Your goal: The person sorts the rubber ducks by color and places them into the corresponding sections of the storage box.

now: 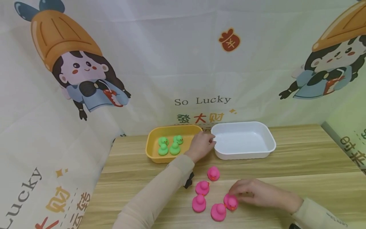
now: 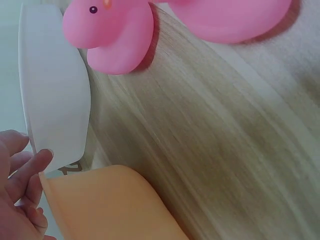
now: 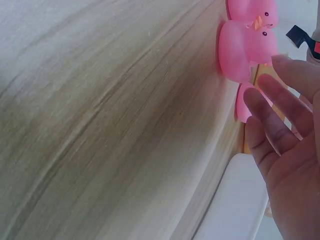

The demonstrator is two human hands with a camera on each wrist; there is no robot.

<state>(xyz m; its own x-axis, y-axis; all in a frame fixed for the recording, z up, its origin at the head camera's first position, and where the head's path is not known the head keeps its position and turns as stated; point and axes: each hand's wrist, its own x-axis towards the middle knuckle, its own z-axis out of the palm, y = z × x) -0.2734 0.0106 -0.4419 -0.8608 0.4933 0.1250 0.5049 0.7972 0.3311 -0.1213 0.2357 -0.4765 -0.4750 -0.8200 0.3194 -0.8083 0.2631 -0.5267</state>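
Right hand (image 1: 253,192), loose beside pink duck (image 1: 230,199), beak (image 1: 233,208) facing the head camera; left hand's (image 1: 201,144) grasp unclear.

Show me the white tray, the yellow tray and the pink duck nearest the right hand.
White tray (image 1: 244,143), head view: bare floor inside.
Yellow tray (image 1: 160,160), head view: outer front wall.
Pink duck (image 1: 232,203), head view: the duck's head.

Five pink ducks (image 1: 202,189) upright on wooden tabletop (image 1: 303,165)

Head: we look forward and down over the table (image 1: 314,159) from above. Both wrist views: we sit close, low, tilted, sharing pink ducks (image 2: 112,37) and white tray (image 2: 55,90).
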